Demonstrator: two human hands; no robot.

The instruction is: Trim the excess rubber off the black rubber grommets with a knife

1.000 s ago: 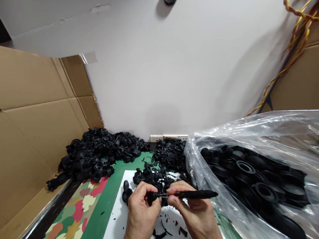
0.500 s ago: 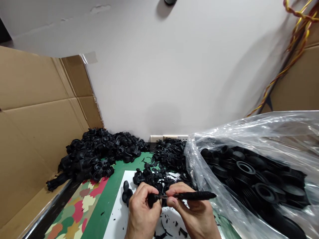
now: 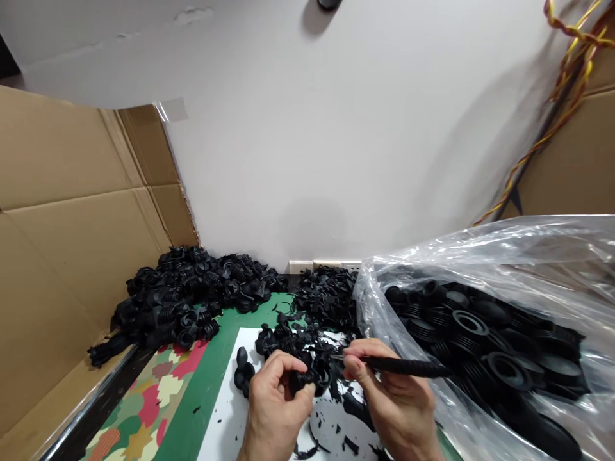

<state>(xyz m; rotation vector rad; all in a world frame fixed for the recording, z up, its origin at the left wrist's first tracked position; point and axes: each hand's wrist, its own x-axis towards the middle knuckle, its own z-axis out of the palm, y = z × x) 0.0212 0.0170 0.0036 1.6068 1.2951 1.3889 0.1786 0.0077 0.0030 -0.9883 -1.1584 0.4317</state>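
Note:
Between the thumb and forefinger of my left hand [image 3: 277,403] is a small black rubber part [image 3: 300,380], partly covered by the fingers. My right hand [image 3: 391,390] is closed around a slim black-handled tool [image 3: 406,365] with a thin metal tip pointing left; I cannot make out its exact kind. That tip is apart from the rubber part. Under both hands lies a white sheet [image 3: 221,416] strewn with black scraps. Another black rubber part [image 3: 244,371] rests on it, left of my left hand.
A large heap of black ribbed rubber parts [image 3: 192,288] lies at the back left, beside a cardboard panel [image 3: 86,243]. Black trimmings [image 3: 329,294] are piled at the back middle. On the right, a clear plastic bag [image 3: 480,256] holds more ribbed parts [image 3: 509,371].
My right hand has moved right with the tool, and the tool's tip has come away from the rubber part. My left hand stays in place, still gripping that part.

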